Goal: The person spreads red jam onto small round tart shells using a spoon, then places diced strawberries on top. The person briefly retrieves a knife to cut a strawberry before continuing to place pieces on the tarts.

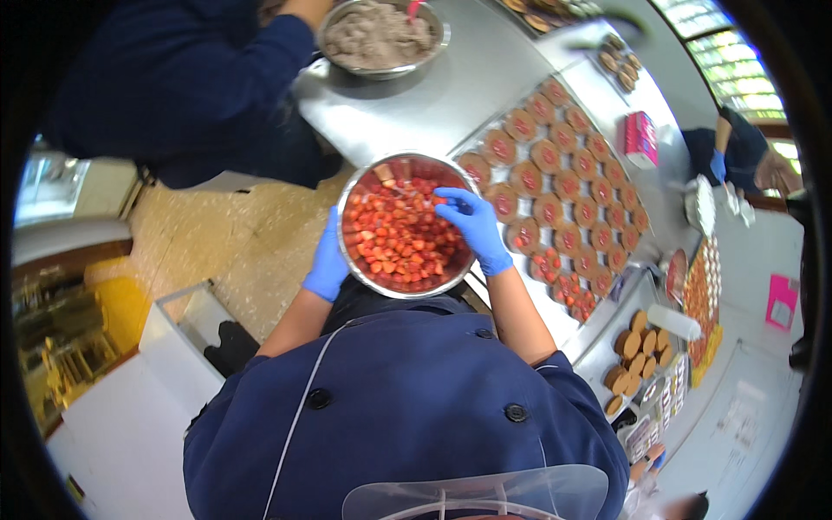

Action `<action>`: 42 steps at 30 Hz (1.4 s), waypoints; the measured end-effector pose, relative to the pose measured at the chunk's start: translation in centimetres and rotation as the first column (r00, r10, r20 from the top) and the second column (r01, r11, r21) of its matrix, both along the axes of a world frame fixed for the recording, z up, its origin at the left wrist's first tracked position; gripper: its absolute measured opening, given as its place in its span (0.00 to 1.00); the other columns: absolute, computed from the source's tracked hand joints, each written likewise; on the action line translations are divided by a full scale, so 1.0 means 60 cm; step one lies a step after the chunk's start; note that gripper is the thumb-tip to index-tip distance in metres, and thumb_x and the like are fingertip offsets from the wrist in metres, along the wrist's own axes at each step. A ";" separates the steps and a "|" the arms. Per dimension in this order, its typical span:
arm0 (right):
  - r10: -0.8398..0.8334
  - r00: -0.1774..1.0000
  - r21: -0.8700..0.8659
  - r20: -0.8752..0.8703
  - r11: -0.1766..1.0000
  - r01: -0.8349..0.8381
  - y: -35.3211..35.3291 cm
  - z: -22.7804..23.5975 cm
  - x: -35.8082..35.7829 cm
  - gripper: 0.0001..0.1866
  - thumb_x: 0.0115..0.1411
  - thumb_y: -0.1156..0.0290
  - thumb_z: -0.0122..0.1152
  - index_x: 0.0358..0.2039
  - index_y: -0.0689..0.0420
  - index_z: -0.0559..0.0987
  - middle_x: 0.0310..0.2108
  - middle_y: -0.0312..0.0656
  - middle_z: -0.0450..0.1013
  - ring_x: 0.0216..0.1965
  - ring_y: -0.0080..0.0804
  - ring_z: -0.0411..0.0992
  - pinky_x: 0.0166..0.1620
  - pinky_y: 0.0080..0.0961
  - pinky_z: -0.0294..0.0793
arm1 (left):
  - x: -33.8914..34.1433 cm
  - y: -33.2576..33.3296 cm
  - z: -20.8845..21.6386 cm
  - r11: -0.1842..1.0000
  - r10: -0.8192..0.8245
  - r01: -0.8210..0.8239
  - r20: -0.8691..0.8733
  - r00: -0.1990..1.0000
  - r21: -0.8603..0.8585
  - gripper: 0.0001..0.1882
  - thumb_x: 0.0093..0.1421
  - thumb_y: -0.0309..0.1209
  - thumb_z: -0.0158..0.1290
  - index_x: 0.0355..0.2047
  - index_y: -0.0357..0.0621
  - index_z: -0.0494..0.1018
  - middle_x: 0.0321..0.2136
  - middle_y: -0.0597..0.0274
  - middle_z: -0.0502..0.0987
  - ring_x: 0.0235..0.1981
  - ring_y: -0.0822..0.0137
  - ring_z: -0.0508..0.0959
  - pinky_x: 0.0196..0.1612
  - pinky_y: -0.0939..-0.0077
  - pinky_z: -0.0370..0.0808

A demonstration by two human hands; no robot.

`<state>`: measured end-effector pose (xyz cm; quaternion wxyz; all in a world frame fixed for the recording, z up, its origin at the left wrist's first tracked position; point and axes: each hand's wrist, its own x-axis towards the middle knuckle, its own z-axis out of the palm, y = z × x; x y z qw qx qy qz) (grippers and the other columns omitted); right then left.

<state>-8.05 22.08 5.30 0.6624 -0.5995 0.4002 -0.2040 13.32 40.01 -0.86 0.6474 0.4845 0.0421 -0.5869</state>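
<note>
A steel bowl of cut strawberries is held in front of my body. My left hand, in a blue glove, grips the bowl's left side, its fingers mostly hidden behind the wall. Over the bowl's right rim reaches my right hand, also gloved in blue; its thumb and fingers pinch a red strawberry piece above the fruit. To the right, rows of round brown cakes with red centres lie on a pale sheet. Strawberry pieces top a few cakes at the near end.
A co-worker in a dark sleeve stands at the far left, beside a bowl of greyish-brown mixture on the steel table. A pink box stands beyond the cakes. Stacked brown rounds sit at the right. Another person works farther right.
</note>
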 end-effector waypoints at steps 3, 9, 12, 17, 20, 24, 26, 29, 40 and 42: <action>-0.297 0.954 -0.186 -0.037 0.940 0.285 -0.037 0.034 -0.134 0.16 0.61 0.71 0.61 0.50 0.56 0.80 0.39 0.34 0.77 0.34 0.16 0.71 0.38 0.15 0.72 | 0.003 -0.002 -0.009 1.000 0.001 0.000 -0.039 0.999 0.019 0.30 0.68 0.54 0.39 0.58 0.43 0.65 0.50 0.53 0.73 0.48 0.62 0.77 0.49 0.68 0.78; -0.480 0.744 -0.238 -0.465 0.877 0.418 -0.074 -0.067 -0.287 0.10 0.57 0.70 0.65 0.38 0.59 0.81 0.35 0.39 0.79 0.30 0.22 0.74 0.35 0.20 0.75 | 0.002 0.002 -0.022 1.000 -0.029 0.029 0.037 0.999 0.010 0.31 0.67 0.57 0.40 0.58 0.46 0.63 0.50 0.51 0.70 0.48 0.58 0.75 0.50 0.64 0.77; -0.464 0.758 -0.315 -0.459 0.882 0.349 -0.079 -0.133 -0.285 0.10 0.52 0.69 0.69 0.31 0.60 0.79 0.27 0.38 0.78 0.26 0.24 0.75 0.34 0.23 0.75 | 0.001 0.000 -0.023 1.000 -0.011 0.011 0.034 0.999 -0.003 0.30 0.66 0.58 0.40 0.55 0.45 0.65 0.45 0.50 0.72 0.45 0.58 0.75 0.48 0.64 0.78; -0.475 0.694 -0.384 -0.541 0.874 0.298 -0.091 -0.177 -0.271 0.13 0.51 0.63 0.71 0.29 0.59 0.80 0.25 0.39 0.79 0.26 0.26 0.76 0.33 0.26 0.75 | -0.003 -0.003 -0.015 1.000 -0.013 0.013 0.064 0.998 0.003 0.30 0.67 0.57 0.40 0.55 0.46 0.66 0.46 0.51 0.72 0.46 0.58 0.75 0.49 0.64 0.77; -0.464 0.656 -0.423 -0.595 0.875 0.235 -0.088 -0.178 -0.266 0.14 0.51 0.58 0.69 0.29 0.56 0.82 0.26 0.41 0.80 0.27 0.33 0.78 0.34 0.30 0.75 | -0.004 -0.001 -0.015 0.998 0.003 -0.004 -0.008 1.000 -0.058 0.29 0.68 0.56 0.39 0.55 0.46 0.66 0.46 0.51 0.73 0.47 0.58 0.75 0.49 0.64 0.77; -0.478 0.451 -0.528 -0.754 0.849 0.018 -0.080 -0.138 -0.255 0.15 0.50 0.52 0.66 0.28 0.49 0.85 0.28 0.43 0.79 0.29 0.41 0.78 0.33 0.36 0.75 | 0.000 0.002 -0.028 1.000 -0.020 0.019 0.053 0.998 0.017 0.30 0.68 0.56 0.39 0.59 0.47 0.64 0.50 0.51 0.70 0.47 0.60 0.74 0.49 0.68 0.77; -0.570 0.458 -0.635 -0.682 0.773 0.017 -0.074 -0.100 -0.236 0.14 0.52 0.54 0.66 0.29 0.50 0.85 0.29 0.44 0.79 0.28 0.41 0.78 0.31 0.36 0.75 | 0.006 -0.002 -0.033 0.999 -0.024 0.023 0.032 0.999 0.043 0.29 0.67 0.55 0.40 0.58 0.46 0.65 0.48 0.52 0.72 0.43 0.61 0.77 0.46 0.69 0.79; -0.630 0.656 -0.761 -0.415 0.636 0.130 -0.066 -0.041 -0.180 0.11 0.54 0.59 0.65 0.32 0.51 0.84 0.29 0.44 0.79 0.27 0.38 0.78 0.30 0.31 0.75 | 0.005 -0.001 -0.030 0.997 -0.007 0.004 0.038 0.999 0.077 0.28 0.68 0.54 0.41 0.54 0.43 0.68 0.47 0.51 0.75 0.43 0.60 0.79 0.47 0.66 0.80; -0.010 0.795 -0.642 -0.606 0.597 -0.481 0.007 -0.108 0.071 0.09 0.58 0.65 0.60 0.39 0.48 0.82 0.34 0.41 0.78 0.32 0.41 0.77 0.36 0.35 0.76 | 0.003 -0.005 0.001 0.997 0.020 -0.011 -0.121 0.992 0.073 0.26 0.69 0.52 0.40 0.52 0.43 0.71 0.44 0.51 0.78 0.40 0.60 0.81 0.46 0.66 0.80; 0.006 0.767 -0.615 -0.642 0.594 -0.519 0.002 -0.117 0.070 0.08 0.56 0.65 0.61 0.36 0.49 0.82 0.32 0.41 0.78 0.31 0.40 0.77 0.36 0.34 0.76 | 0.005 -0.005 -0.001 1.000 0.025 -0.026 -0.135 0.991 -0.006 0.26 0.69 0.51 0.40 0.52 0.43 0.70 0.44 0.52 0.79 0.41 0.60 0.81 0.46 0.67 0.80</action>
